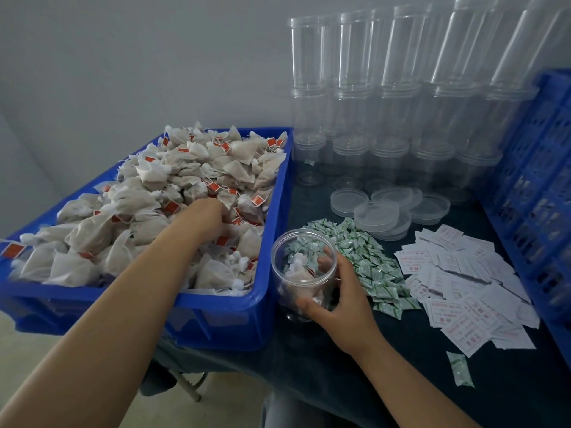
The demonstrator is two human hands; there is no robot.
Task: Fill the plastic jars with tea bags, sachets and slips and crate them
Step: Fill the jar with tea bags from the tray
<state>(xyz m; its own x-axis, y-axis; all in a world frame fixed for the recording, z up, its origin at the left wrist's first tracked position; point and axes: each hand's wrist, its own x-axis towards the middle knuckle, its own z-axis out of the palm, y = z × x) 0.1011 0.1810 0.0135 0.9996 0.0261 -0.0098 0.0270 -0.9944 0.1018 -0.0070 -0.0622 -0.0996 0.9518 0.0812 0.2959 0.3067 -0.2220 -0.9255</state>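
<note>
I see stacks of empty clear jars point(386, 97) rising against the wall at the back, with a few loose lids point(383, 208) lying in front of them. A blue crate point(537, 186) stands along the right edge. Green-and-white sachets point(367, 264) are heaped just right of the open jar point(301, 273), and white slips point(463, 288) are spread between sachets and crate. My right hand point(336, 304) wraps the jar's side, thumb in front, fingers curled behind; a few tea bags lie inside. The jar stands touching the blue tray point(272, 211), which is piled with tea bags point(173, 199). My left hand point(205, 216) reaches into that pile, fingers curled down among the bags; I cannot tell whether it has hold of one.
</note>
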